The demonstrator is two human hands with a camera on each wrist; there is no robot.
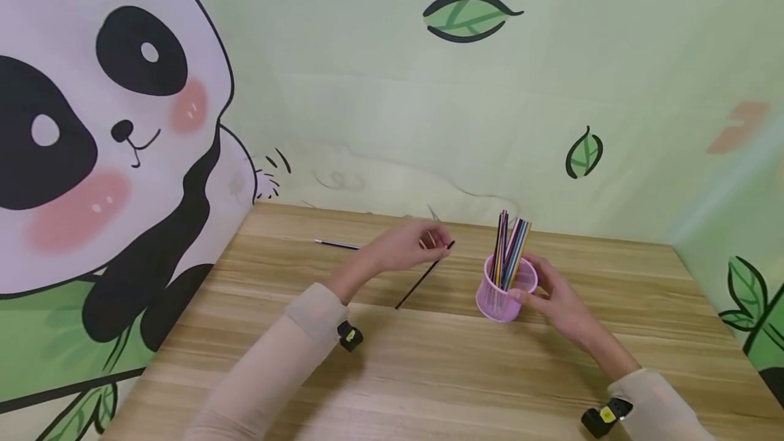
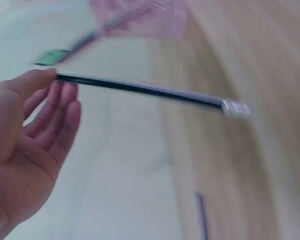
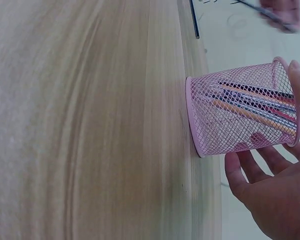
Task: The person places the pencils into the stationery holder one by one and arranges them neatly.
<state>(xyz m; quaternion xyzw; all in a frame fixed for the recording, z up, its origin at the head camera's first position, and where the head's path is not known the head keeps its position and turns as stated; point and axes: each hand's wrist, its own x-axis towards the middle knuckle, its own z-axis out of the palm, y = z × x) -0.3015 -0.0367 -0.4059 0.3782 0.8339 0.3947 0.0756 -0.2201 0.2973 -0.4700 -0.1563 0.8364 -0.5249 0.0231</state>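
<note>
A pink mesh pen cup [image 1: 503,292] [image 3: 240,112] stands on the wooden table [image 1: 429,366] with several coloured pencils [image 1: 510,248] upright in it. My right hand [image 1: 554,295] [image 3: 270,185] wraps round the cup's right side, thumb on its rim. My left hand [image 1: 407,246] [image 2: 32,140] hovers left of the cup and pinches a dark pencil [image 1: 424,275] [image 2: 140,89] near its top end; the pencil slants down toward me, its metal-capped end [image 2: 235,108] free. The left wrist view is blurred.
Another dark pencil [image 1: 337,244] [image 3: 194,20] lies flat on the table near the back wall, left of my left hand. Panda and leaf wall panels [image 1: 92,155] close the table on the left, back and right.
</note>
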